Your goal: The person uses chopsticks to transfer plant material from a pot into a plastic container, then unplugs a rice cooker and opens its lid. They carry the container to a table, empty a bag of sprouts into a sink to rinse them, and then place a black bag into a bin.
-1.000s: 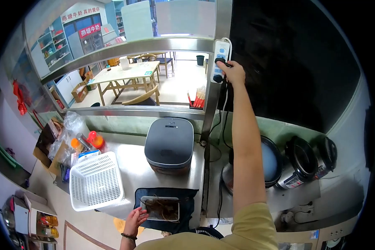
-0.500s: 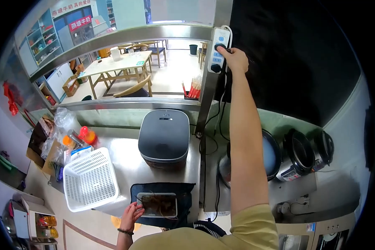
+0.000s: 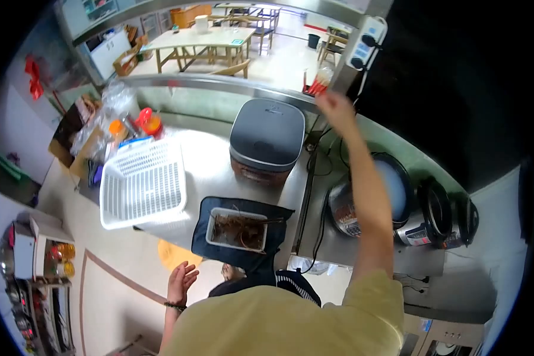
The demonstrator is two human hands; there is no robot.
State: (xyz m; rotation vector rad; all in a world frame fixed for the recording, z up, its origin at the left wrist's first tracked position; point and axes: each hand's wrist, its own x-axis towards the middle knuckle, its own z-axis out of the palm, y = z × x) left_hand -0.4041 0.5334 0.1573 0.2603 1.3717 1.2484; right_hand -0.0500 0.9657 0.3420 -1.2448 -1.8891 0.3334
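My right hand (image 3: 336, 113) is smeared by motion in front of the window frame, below the power strip (image 3: 366, 41) on the steel post. Two black plugs sit in that strip. My left hand (image 3: 182, 283) hangs free at the counter's front, its fingers apart and nothing in them. Ahead of it, a white rectangular container (image 3: 210, 242) with brown, stringy contents rests on a dark cloth (image 3: 204, 228). A dark-lidded rice cooker (image 3: 267, 133) stands behind the container on the steel counter (image 3: 210, 172).
Left on the counter is a white plastic basket (image 3: 142, 184), with orange- and red-capped bottles (image 3: 149, 123) behind it. Several electric cookers (image 3: 391, 190) stand at the right under my right arm. Cables (image 3: 323, 207) run down beside the post. An orange stool top (image 3: 175, 255) shows below.
My right hand has let go of the plug at the power strip and dropped below it. My left hand has moved back from the container's edge. The view has shifted.
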